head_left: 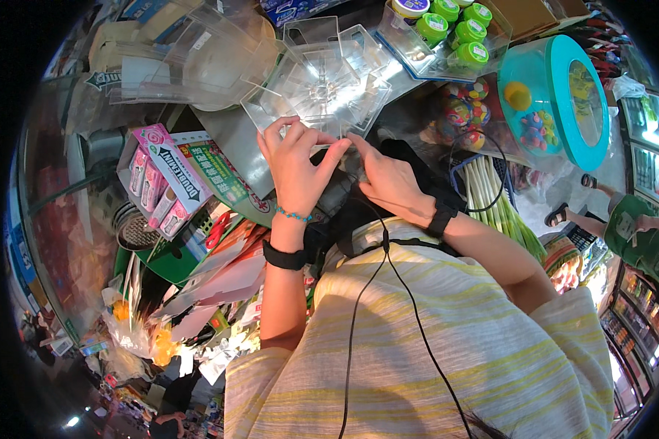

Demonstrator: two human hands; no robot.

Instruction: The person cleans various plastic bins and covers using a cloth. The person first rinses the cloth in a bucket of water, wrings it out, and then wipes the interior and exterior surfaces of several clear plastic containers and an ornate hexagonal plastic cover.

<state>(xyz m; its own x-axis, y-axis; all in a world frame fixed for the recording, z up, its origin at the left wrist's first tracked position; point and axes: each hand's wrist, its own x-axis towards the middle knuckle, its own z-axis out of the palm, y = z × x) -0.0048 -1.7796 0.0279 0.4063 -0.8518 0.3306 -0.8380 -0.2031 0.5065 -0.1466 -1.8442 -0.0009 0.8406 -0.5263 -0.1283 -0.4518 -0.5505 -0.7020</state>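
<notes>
A clear plastic display rack (324,90) with several compartments around its middle lies in front of me. My left hand (302,159) is at its near edge, fingers curled over the rim and thumb pointing toward the right hand. My right hand (387,173) reaches the same edge with its index finger stretched out; its other fingers are curled underneath and partly hidden. The two hands nearly meet at a small dark spot on the edge, too small to make out. Left of the rack lie more clear plastic trays (208,60).
A chewing gum box (167,170) stands at left near red scissors (217,230). Green-lidded tubs (467,35) fill a clear tray at the top. A turquoise-rimmed plastic container (554,101) and spring onions (491,192) are at right. A person in green (640,236) is farther right.
</notes>
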